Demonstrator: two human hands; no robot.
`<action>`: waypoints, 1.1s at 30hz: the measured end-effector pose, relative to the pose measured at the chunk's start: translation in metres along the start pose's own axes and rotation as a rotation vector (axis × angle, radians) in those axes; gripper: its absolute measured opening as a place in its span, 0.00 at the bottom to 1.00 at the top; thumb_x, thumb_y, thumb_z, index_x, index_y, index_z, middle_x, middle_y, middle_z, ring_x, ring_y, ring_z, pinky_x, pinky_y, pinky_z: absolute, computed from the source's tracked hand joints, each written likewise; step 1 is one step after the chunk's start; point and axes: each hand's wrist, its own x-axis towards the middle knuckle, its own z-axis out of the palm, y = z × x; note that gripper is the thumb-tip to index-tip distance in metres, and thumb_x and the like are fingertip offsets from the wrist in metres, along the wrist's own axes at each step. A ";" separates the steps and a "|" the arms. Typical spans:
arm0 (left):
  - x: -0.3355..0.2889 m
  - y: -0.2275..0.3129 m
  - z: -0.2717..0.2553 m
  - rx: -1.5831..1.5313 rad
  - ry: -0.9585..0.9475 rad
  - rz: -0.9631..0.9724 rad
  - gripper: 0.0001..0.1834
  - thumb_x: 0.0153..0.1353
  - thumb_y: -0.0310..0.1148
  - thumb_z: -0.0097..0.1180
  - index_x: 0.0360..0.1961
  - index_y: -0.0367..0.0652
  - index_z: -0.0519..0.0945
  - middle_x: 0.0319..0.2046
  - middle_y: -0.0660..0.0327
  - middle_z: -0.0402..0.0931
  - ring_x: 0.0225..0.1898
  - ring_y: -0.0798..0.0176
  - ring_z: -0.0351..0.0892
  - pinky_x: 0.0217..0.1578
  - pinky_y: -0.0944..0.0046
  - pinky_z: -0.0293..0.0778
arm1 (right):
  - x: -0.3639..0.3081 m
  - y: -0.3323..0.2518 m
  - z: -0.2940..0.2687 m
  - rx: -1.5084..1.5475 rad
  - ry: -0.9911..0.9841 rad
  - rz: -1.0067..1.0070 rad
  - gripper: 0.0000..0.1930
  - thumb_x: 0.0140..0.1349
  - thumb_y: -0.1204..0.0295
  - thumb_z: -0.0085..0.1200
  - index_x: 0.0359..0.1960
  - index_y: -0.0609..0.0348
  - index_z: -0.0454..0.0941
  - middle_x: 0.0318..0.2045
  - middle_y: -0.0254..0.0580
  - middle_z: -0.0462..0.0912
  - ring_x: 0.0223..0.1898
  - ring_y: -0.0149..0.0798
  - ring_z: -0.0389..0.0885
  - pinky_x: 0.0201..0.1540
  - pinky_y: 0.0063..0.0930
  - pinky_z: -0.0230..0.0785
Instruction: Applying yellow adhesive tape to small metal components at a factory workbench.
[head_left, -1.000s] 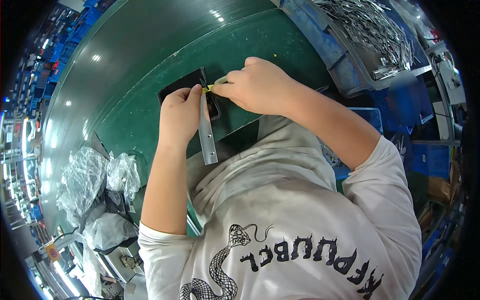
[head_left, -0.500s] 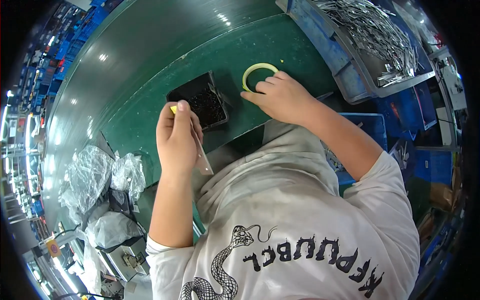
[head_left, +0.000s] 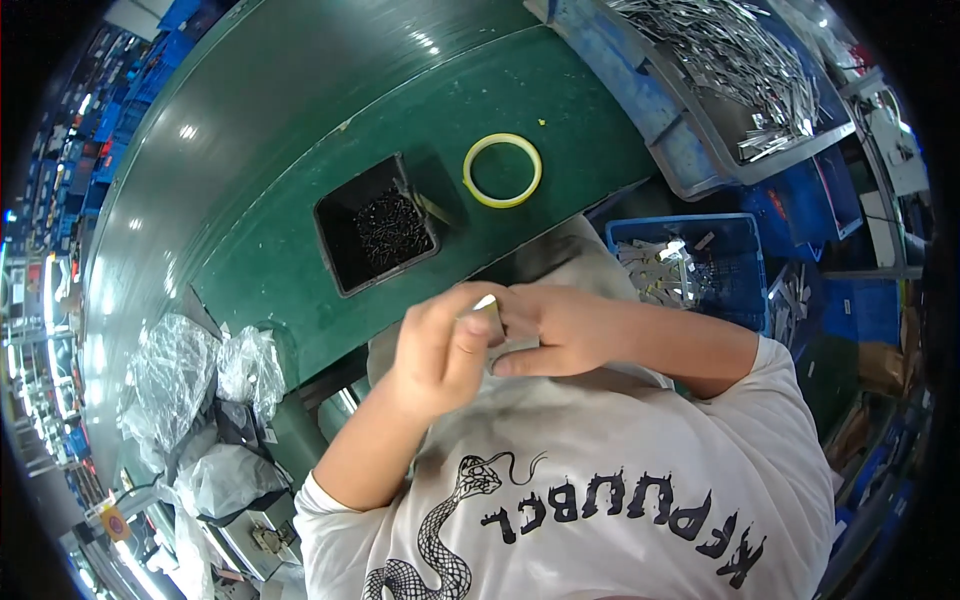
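Observation:
Both hands meet close in front of my shirt around a flat metal strip (head_left: 497, 328), mostly covered by fingers, with a yellow bit at its upper end. My left hand (head_left: 436, 350) is closed on the strip, thumb near the yellow bit. My right hand (head_left: 565, 330) is closed on the strip's other side, its fingertips partly hidden behind the left hand. Beyond them, a yellow tape roll (head_left: 534, 172) lies flat on the green table (head_left: 400, 120). Left of the roll stands a black open bin (head_left: 338, 250) holding many small dark screw-like parts (head_left: 390, 230).
A grey-blue crate (head_left: 690, 150) of thin metal strips (head_left: 735, 70) stands at the far right. Below it is a blue basket (head_left: 685, 225) with metal parts. Clear plastic bags (head_left: 175, 370) and a boxy metal device (head_left: 255, 535) are at the left.
My right hand has let go of the tape roll, which stays on the table, and come back to the strip. My left hand has brought the strip rightward, meeting the right hand.

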 end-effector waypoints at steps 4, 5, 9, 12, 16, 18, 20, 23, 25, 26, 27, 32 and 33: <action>0.005 -0.014 0.019 -0.097 -0.055 0.237 0.15 0.71 0.35 0.53 0.47 0.30 0.77 0.32 0.48 0.84 0.36 0.54 0.85 0.40 0.58 0.81 | -0.023 0.006 -0.002 -0.079 0.070 0.099 0.14 0.65 0.61 0.59 0.34 0.61 0.78 0.32 0.48 0.78 0.36 0.54 0.79 0.39 0.44 0.70; 0.012 -0.016 0.022 -0.013 -0.142 0.295 0.18 0.67 0.35 0.58 0.50 0.31 0.76 0.34 0.47 0.84 0.40 0.52 0.85 0.43 0.55 0.80 | -0.028 0.009 -0.005 -0.127 0.049 0.152 0.14 0.65 0.60 0.58 0.33 0.59 0.79 0.33 0.47 0.79 0.37 0.52 0.79 0.39 0.44 0.70; 0.013 -0.011 0.020 0.141 -0.233 0.314 0.39 0.49 0.35 0.72 0.61 0.33 0.71 0.48 0.45 0.81 0.53 0.45 0.80 0.56 0.50 0.73 | -0.085 0.025 -0.035 -0.659 0.052 0.044 0.10 0.62 0.60 0.59 0.42 0.47 0.83 0.40 0.37 0.80 0.45 0.44 0.79 0.46 0.42 0.71; -0.013 -0.034 0.007 0.130 -0.133 0.186 0.41 0.46 0.34 0.73 0.61 0.32 0.69 0.51 0.46 0.80 0.53 0.44 0.80 0.56 0.52 0.73 | -0.153 0.038 -0.060 -0.903 0.078 0.277 0.13 0.59 0.61 0.62 0.46 0.43 0.83 0.47 0.31 0.80 0.47 0.41 0.79 0.49 0.41 0.71; -0.047 -0.057 -0.012 0.009 0.066 -0.107 0.37 0.50 0.28 0.68 0.62 0.32 0.68 0.50 0.44 0.80 0.51 0.47 0.81 0.55 0.55 0.73 | -0.215 0.033 -0.080 -1.134 0.273 0.364 0.14 0.55 0.62 0.66 0.43 0.48 0.83 0.44 0.34 0.81 0.42 0.43 0.80 0.43 0.41 0.72; -0.061 -0.063 -0.017 0.029 0.093 -0.179 0.32 0.53 0.27 0.65 0.61 0.33 0.70 0.47 0.48 0.80 0.50 0.52 0.80 0.54 0.56 0.72 | -0.223 0.020 -0.096 -1.192 0.365 0.304 0.14 0.52 0.65 0.67 0.41 0.49 0.83 0.42 0.36 0.81 0.40 0.44 0.80 0.41 0.41 0.72; -0.062 -0.066 -0.020 0.046 0.122 -0.259 0.27 0.56 0.26 0.62 0.59 0.34 0.73 0.44 0.52 0.80 0.49 0.57 0.80 0.54 0.57 0.72 | -0.218 0.004 -0.121 -1.346 0.586 0.141 0.13 0.47 0.75 0.68 0.36 0.51 0.82 0.35 0.39 0.81 0.34 0.46 0.80 0.37 0.40 0.71; -0.054 -0.063 -0.013 0.274 0.079 -0.192 0.09 0.56 0.27 0.65 0.39 0.38 0.83 0.25 0.57 0.81 0.27 0.62 0.81 0.32 0.64 0.76 | -0.175 -0.039 -0.179 -1.430 0.886 0.183 0.06 0.53 0.79 0.65 0.32 0.60 0.81 0.32 0.44 0.81 0.35 0.48 0.80 0.38 0.37 0.72; -0.053 -0.061 -0.013 0.347 0.006 -0.179 0.08 0.56 0.27 0.65 0.38 0.39 0.83 0.22 0.56 0.80 0.24 0.60 0.80 0.29 0.64 0.75 | -0.148 -0.055 -0.228 -1.284 0.777 0.393 0.05 0.59 0.75 0.62 0.36 0.61 0.83 0.34 0.45 0.82 0.36 0.44 0.81 0.41 0.33 0.74; -0.053 -0.060 -0.013 0.414 -0.076 -0.166 0.07 0.56 0.27 0.65 0.37 0.41 0.84 0.20 0.56 0.79 0.21 0.58 0.79 0.26 0.64 0.74 | -0.141 -0.053 -0.253 -1.135 0.726 0.572 0.06 0.61 0.72 0.61 0.38 0.59 0.84 0.34 0.45 0.82 0.36 0.43 0.82 0.41 0.33 0.74; -0.057 -0.061 -0.010 0.447 -0.054 -0.191 0.05 0.56 0.30 0.66 0.34 0.44 0.85 0.18 0.54 0.78 0.19 0.53 0.80 0.24 0.59 0.75 | -0.142 -0.046 -0.276 -1.155 0.572 0.695 0.08 0.60 0.69 0.60 0.38 0.58 0.85 0.34 0.46 0.84 0.38 0.45 0.84 0.42 0.35 0.75; -0.062 -0.061 -0.013 0.622 -0.087 -0.106 0.08 0.55 0.37 0.66 0.34 0.46 0.84 0.18 0.56 0.79 0.20 0.49 0.81 0.23 0.53 0.76 | -0.089 -0.018 -0.296 -1.027 -0.129 1.283 0.15 0.50 0.66 0.63 0.42 0.46 0.89 0.35 0.40 0.89 0.36 0.42 0.87 0.40 0.37 0.77; -0.061 -0.060 -0.014 0.621 -0.077 -0.111 0.08 0.56 0.37 0.66 0.33 0.46 0.84 0.19 0.55 0.79 0.21 0.49 0.81 0.24 0.52 0.76 | -0.087 -0.018 -0.290 -1.017 -0.056 1.283 0.14 0.51 0.66 0.63 0.41 0.47 0.89 0.34 0.40 0.89 0.34 0.42 0.86 0.38 0.39 0.77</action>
